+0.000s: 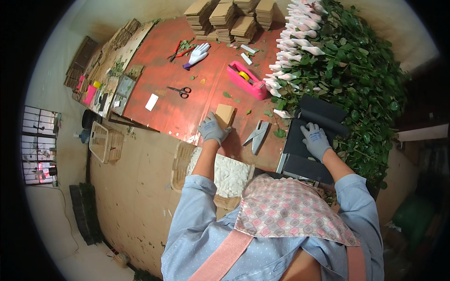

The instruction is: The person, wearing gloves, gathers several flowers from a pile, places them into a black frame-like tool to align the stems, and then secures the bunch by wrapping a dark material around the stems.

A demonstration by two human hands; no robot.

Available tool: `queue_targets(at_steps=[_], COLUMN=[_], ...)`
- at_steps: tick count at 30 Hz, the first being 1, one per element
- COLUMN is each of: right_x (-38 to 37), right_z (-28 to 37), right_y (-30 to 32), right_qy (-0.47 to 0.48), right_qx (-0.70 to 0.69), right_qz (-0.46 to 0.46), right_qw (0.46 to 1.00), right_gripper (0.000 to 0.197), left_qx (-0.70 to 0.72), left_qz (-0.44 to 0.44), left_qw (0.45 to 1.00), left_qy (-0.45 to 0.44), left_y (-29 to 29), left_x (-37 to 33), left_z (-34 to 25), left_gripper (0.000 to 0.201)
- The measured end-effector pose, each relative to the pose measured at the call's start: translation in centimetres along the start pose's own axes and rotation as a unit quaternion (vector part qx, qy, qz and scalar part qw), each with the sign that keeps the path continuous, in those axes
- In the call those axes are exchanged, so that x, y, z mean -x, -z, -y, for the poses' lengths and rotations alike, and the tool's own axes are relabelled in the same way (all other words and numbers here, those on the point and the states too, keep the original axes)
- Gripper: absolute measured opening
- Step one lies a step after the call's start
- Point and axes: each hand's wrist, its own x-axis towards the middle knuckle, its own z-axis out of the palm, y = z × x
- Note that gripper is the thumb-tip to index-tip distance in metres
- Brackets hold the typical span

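My left hand (212, 129), in a grey glove, reaches over the near end of a small brown cardboard stack (225, 114) on the red table. Its fingers lie along the left side and the thumb along the right, gripping it. My right hand (317, 141), gloved alike, lies flat with spread fingers on a black padded stand (300, 154) at the table's right. Between the hands lies a grey metal stapler-like tool (257, 136), touched by neither. Right of the stand is a large heap of leafy rose stems (358, 89), their heads in pale pink sleeves (300, 35).
A pink tape dispenser (247, 80), black scissors (180, 92), a white card (152, 102), a white glove (198, 55) and red pruners (176, 51) lie on the table (154, 70). Cardboard stacks (225, 21) stand behind. A basket of white pieces (229, 175) sits below the front edge.
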Motion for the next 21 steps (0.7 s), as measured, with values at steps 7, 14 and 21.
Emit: queue_targets(at_steps=[7, 14, 21], right_x=[-0.1, -0.3, -0.4], right_z=[-0.6, -0.9, -1.0], right_y=[-1.0, -2.1, -2.2], right_qy=[0.002, 0.018, 0.023], right_qx=[0.005, 0.017, 0.022], right_qz=[-0.008, -0.041, -0.039], right_qw=[1.000, 0.999, 0.999], right_gripper=[0.053, 0.052, 0.050], left_qx=[0.026, 0.093, 0.177], left_qz=[0.012, -0.056, -0.288], left_qw=[0.999, 0.994, 0.941], left_qy=[0.025, -0.007, -0.011], left_y=[-1.8, -0.7, 1.6], left_x=[-0.4, 0.6, 1.6], left_z=[0.3, 2.9, 1.4], left_gripper=[0.108, 0.101, 0.093])
